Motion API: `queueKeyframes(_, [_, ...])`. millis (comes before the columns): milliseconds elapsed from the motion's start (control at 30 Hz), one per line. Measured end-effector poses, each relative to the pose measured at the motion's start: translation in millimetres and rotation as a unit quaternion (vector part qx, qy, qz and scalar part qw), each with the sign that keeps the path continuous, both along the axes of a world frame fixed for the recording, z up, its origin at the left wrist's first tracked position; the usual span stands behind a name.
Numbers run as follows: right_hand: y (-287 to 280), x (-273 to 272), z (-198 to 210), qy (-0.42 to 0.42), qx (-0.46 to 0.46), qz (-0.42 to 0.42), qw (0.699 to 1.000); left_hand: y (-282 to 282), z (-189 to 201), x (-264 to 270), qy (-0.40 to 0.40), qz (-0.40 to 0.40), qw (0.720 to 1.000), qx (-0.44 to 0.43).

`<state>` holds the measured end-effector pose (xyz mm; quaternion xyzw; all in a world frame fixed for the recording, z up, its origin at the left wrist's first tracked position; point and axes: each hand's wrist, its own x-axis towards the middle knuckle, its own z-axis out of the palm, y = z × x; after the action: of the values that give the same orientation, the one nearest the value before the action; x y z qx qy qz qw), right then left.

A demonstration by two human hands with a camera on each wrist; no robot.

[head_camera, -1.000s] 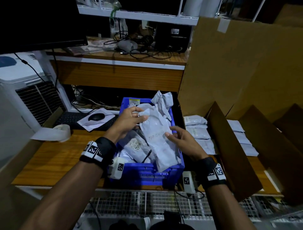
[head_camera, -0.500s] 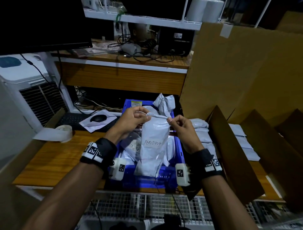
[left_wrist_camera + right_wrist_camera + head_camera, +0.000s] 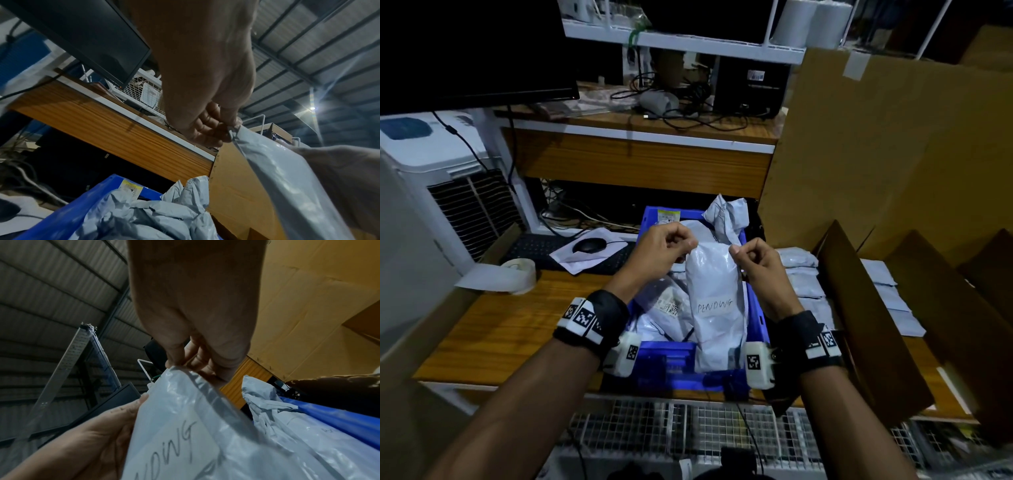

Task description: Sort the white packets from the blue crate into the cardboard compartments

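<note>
We pinch the packet [image 3: 717, 301] upright by its top corners, left grip [image 3: 666, 245] and right grip [image 3: 755, 260]; below them, the crate [image 3: 755, 308], seemingly untouched.

Both hands raised side by side, left [image 3: 666, 245] and right [image 3: 755, 260], fingertips pinched, forearms extended forward.

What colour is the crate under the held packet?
Blue; the crate shows best in the head view, below the packet.
</note>
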<state>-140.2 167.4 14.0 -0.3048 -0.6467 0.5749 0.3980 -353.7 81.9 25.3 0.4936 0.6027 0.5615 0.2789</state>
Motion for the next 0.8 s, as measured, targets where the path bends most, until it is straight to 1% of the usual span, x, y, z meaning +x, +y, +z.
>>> queueKeyframes(100, [-1, 0, -4, 0.002, -0.015, 0.01, 1.0, 0, 3, 1, -0.006, 0.005, 1.0, 0.011])
queueKeyframes(167, [-2, -1, -5, 0.01, -0.027, 0.012, 1.0, 0, 5, 4, -0.03, 0.019, 0.999, 0.02])
queueKeyframes(233, [-1, -3, -5, 0.024, -0.034, 0.0, 0.999, -2, 3, 11, -0.082, 0.023, 0.996, 0.014])
queueKeyframes(267, [-1, -4, -5, 0.031, -0.033, -0.008, 0.999, -4, 3, 16, -0.119, 0.012, 0.993, 0.002])
queueKeyframes(333, [1, -5, -5, 0.041, -0.029, -0.022, 0.999, -11, 0, 25, -0.176, -0.037, 0.983, -0.036])
queueKeyframes(400, [0, -5, -3, 0.048, -0.031, -0.024, 0.998, -13, -6, 29, -0.174, -0.076, 0.979, -0.068])
queueKeyframes(467, [-5, -2, 1, 0.053, -0.051, -0.021, 0.997, -11, -12, 28, -0.154, -0.065, 0.984, -0.068])
queueKeyframes(533, [-12, 4, 4, 0.014, -0.095, 0.014, 0.995, -8, -12, 25, -0.17, -0.032, 0.983, -0.058])
queueKeyframes(600, [-20, 12, -1, -0.058, -0.116, 0.086, 0.988, -6, -9, 23, -0.199, -0.01, 0.979, -0.042])
queueKeyframes(667, [-29, 16, -10, -0.094, -0.125, 0.16, 0.975, -3, -7, 20, -0.209, 0.001, 0.977, -0.028])
queueKeyframes(733, [-34, 18, -16, -0.1, -0.124, 0.184, 0.97, 1, -10, 12, -0.193, 0.013, 0.981, -0.021])
queueKeyframes(800, [-36, 19, -17, -0.102, -0.117, 0.179, 0.972, 4, -12, 7, -0.172, 0.031, 0.985, -0.014])
